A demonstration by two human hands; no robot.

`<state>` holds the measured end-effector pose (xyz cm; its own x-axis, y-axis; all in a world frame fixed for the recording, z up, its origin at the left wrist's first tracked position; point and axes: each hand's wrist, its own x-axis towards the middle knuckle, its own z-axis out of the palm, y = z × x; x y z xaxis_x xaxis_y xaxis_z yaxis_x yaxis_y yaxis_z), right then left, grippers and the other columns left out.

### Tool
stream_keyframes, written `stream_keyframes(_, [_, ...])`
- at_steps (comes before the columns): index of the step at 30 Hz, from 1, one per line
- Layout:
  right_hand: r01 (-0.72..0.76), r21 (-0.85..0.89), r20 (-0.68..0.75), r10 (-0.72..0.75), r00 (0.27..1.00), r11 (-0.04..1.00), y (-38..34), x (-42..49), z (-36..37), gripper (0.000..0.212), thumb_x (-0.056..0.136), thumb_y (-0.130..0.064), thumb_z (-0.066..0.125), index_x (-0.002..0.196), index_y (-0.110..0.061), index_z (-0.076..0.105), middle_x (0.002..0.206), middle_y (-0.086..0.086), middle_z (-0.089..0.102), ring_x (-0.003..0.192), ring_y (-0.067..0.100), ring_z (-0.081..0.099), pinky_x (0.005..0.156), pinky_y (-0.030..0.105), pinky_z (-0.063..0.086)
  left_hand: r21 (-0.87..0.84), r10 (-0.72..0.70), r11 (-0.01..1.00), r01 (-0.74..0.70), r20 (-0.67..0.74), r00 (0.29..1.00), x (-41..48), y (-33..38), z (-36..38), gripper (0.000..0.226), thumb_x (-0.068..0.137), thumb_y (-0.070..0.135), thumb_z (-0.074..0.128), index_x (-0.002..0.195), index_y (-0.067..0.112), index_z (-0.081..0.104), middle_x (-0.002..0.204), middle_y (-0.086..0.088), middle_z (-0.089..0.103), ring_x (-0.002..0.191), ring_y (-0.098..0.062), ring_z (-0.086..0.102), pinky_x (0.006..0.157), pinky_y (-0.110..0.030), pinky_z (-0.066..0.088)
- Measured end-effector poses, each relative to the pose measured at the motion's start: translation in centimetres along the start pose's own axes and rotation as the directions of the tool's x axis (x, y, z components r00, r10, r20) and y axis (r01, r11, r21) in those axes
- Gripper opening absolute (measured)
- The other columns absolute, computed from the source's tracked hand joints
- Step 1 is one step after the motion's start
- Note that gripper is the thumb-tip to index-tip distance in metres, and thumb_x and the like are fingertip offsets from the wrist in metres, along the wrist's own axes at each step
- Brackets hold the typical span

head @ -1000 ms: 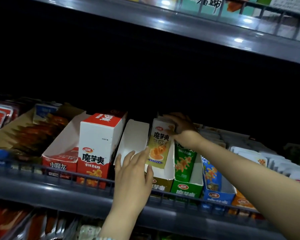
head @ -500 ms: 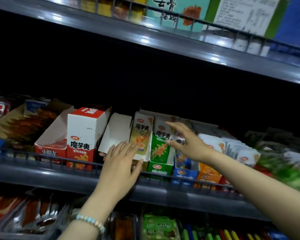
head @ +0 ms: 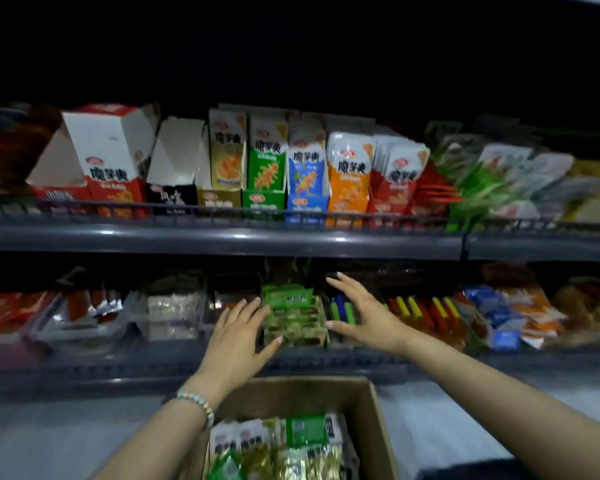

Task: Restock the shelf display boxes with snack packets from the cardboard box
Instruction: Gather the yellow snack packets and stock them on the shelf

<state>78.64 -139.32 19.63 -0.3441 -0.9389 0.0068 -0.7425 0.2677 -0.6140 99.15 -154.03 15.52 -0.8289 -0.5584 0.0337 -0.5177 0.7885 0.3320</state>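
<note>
Left hand [head: 238, 336], right hand [head: 364, 313]: frame centre, fingers spread, holding nothing.
Brown cardboard box [head: 378, 414], bottom centre: holds gold and green foil snack packets [head: 278, 448].
Empty white card display box [head: 175, 157], upper left: leans sideways.
Risk, as judged: packets stood in it may slump, or the flavours get mixed.

The cardboard box [head: 309, 393] ran off the bottom edge. The snack packets [head: 278, 455] in it were cut there too, and their print was smeared. Both forearms left the frame low down. The left hand [head: 236, 341] covered the lower left corner of the green display box [head: 291, 320], whose contents were too blurred to name. Above the upper shelf [head: 222, 237] all was black. At its far left the dark red packets [head: 11, 150] were lost in shadow. At its far right the goods [head: 551, 181] were a smear.
</note>
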Motion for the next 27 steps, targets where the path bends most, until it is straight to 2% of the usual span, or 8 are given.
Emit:
stream_keyframes(3, [-0.122, 0.024, 0.073, 0.120, 0.990, 0.992, 2.8, -2.2, 4.0, 0.079, 0.085, -0.039, 0.067, 0.149, -0.032, 0.021, 0.159, -0.010, 0.007, 0.146, 0.012, 0.009, 0.114, 0.029, 0.019, 0.019, -0.041, 0.999, 0.038, 0.143, 0.989, -1.5, -0.2, 4.5, 0.072, 0.093, 0.064, 0.031, 0.152, 0.025, 0.018, 0.160, 0.005, 0.012, 0.147, -0.016, 0.006, 0.121, -0.035, 0.006])
stream_keyframes(7, [-0.223, 0.044, 0.140, 0.215, 0.966, 0.974, 6.0, -3.9, 8.9, 0.078, 0.087, -0.038, 0.065, 0.150, -0.027, 0.021, 0.159, -0.005, 0.008, 0.147, 0.016, 0.009, 0.115, 0.032, 0.020, 0.044, -0.135, 0.991, 0.128, 0.279, 0.951, -2.9, -0.9, 8.4, 0.068, 0.095, 0.059, 0.034, 0.152, 0.023, 0.019, 0.159, 0.005, 0.014, 0.147, -0.015, 0.011, 0.118, -0.037, 0.010])
stream_keyframes(13, [-0.432, 0.124, 0.278, 0.387, 0.879, 0.893, 10.5, -6.0, 15.9, 0.075, 0.089, -0.030, 0.064, 0.149, -0.015, 0.023, 0.157, 0.007, 0.016, 0.144, 0.023, 0.019, 0.111, 0.026, 0.022, 0.059, -0.225, 0.973, 0.221, 0.430, 0.874, -5.2, -2.9, 14.4, 0.066, 0.096, 0.055, 0.037, 0.150, 0.020, 0.024, 0.159, -0.002, 0.019, 0.145, -0.022, 0.019, 0.118, -0.037, 0.017])
stream_keyframes(16, [-0.582, 0.227, 0.305, 0.511, 0.804, 0.781, 12.2, -7.0, 19.0, 0.073, 0.088, -0.024, 0.067, 0.147, -0.010, 0.026, 0.154, 0.010, 0.023, 0.141, 0.026, 0.027, 0.113, 0.031, 0.026, 0.058, -0.272, 0.958, 0.279, 0.484, 0.832, -6.1, -3.7, 16.6, 0.067, 0.097, 0.055, 0.036, 0.151, 0.018, 0.022, 0.159, -0.003, 0.020, 0.145, -0.023, 0.019, 0.118, -0.038, 0.019])
stream_keyframes(18, [-0.673, 0.343, 0.329, 0.587, 0.740, 0.656, 13.2, -7.7, 21.1, 0.071, 0.086, -0.015, 0.069, 0.145, -0.009, 0.030, 0.151, 0.012, 0.029, 0.136, 0.029, 0.035, 0.112, 0.036, 0.031, 0.044, -0.295, 0.946, 0.321, 0.528, 0.796, -6.6, -4.5, 18.2, 0.067, 0.096, 0.056, 0.035, 0.151, 0.019, 0.022, 0.158, -0.004, 0.022, 0.145, -0.022, 0.020, 0.117, -0.039, 0.021])
stream_keyframes(21, [-0.767, 0.440, 0.375, 0.681, 0.629, 0.466, 14.7, -8.4, 23.7, 0.070, 0.086, -0.013, 0.068, 0.145, -0.006, 0.029, 0.150, 0.012, 0.032, 0.136, 0.030, 0.036, 0.104, 0.027, 0.034, 0.042, -0.307, 0.935, 0.353, 0.594, 0.744, -7.1, -5.4, 20.5, 0.068, 0.098, 0.055, 0.032, 0.153, 0.019, 0.017, 0.159, -0.003, 0.018, 0.146, -0.021, 0.016, 0.118, -0.037, 0.017])
stream_keyframes(24, [-0.822, 0.401, 0.384, 0.740, 0.552, 0.405, 16.1, -8.9, 25.4, 0.074, 0.088, -0.020, 0.067, 0.147, -0.003, 0.026, 0.152, 0.011, 0.030, 0.139, 0.028, 0.031, 0.106, 0.029, 0.031, 0.048, -0.289, 0.938, 0.343, 0.654, 0.699, -7.3, -5.8, 22.5, 0.066, 0.099, 0.053, 0.028, 0.153, 0.018, 0.014, 0.160, -0.002, 0.012, 0.147, -0.021, 0.010, 0.120, -0.036, 0.014])
stream_keyframes(27, [-0.855, 0.401, 0.395, 0.780, 0.486, 0.329, 17.5, -9.0, 26.8, 0.055, 0.088, -0.016, 0.067, 0.133, 0.003, 0.043, 0.133, 0.011, 0.050, 0.128, 0.026, 0.045, 0.100, 0.032, 0.038, 0.050, -0.247, 0.955, 0.293, 0.681, 0.689, -7.2, -6.0, 24.5, 0.062, 0.099, 0.051, 0.028, 0.153, 0.022, 0.015, 0.161, 0.000, 0.010, 0.148, -0.022, 0.009, 0.120, -0.041, 0.013])
